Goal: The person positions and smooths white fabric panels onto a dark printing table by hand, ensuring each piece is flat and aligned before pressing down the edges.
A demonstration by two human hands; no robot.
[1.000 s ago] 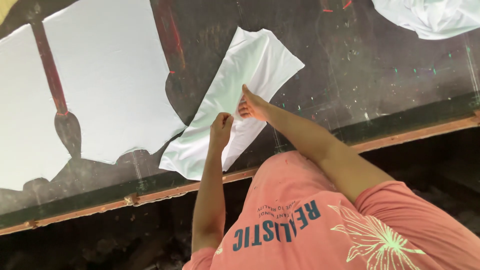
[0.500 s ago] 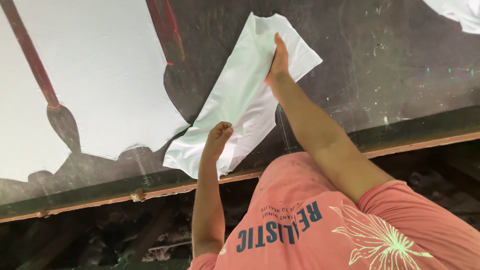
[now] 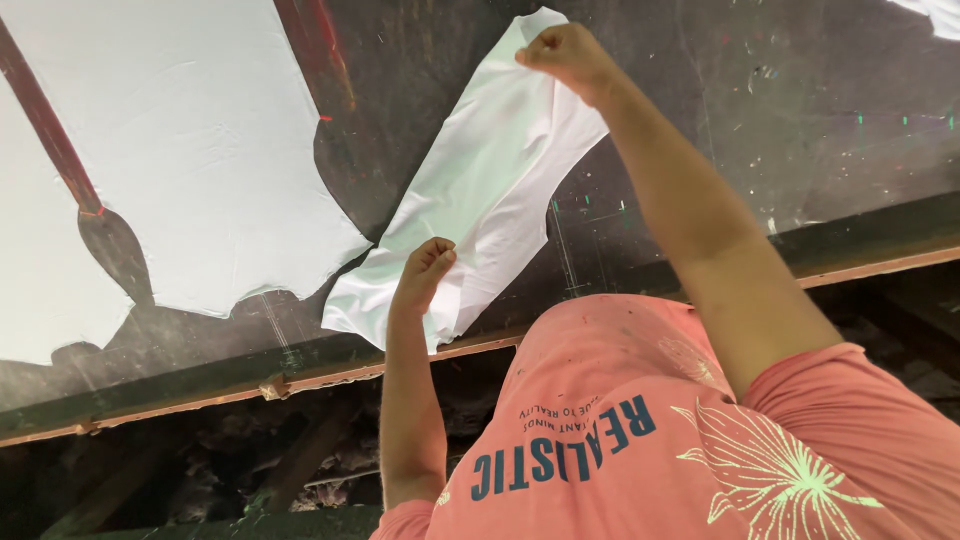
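Observation:
A folded white cloth piece (image 3: 470, 200) lies slanted on a dark, paint-flecked table (image 3: 720, 130). My left hand (image 3: 425, 268) pinches the cloth near its lower end, close to the table's front edge. My right hand (image 3: 565, 55) is closed on the cloth's far top corner and has it pulled up off the table, arm stretched out. I wear a salmon-pink shirt with a printed front (image 3: 640, 440).
A large white fabric sheet (image 3: 190, 150) covers the table's left side, crossed by a reddish bar (image 3: 50, 130). More white cloth (image 3: 940, 12) shows at the top right corner. The table's wooden front edge (image 3: 300, 380) runs across below, with dark clutter underneath.
My right hand slid up along the cloth from its middle to the far corner and gripped it. My left hand stayed at the lower end.

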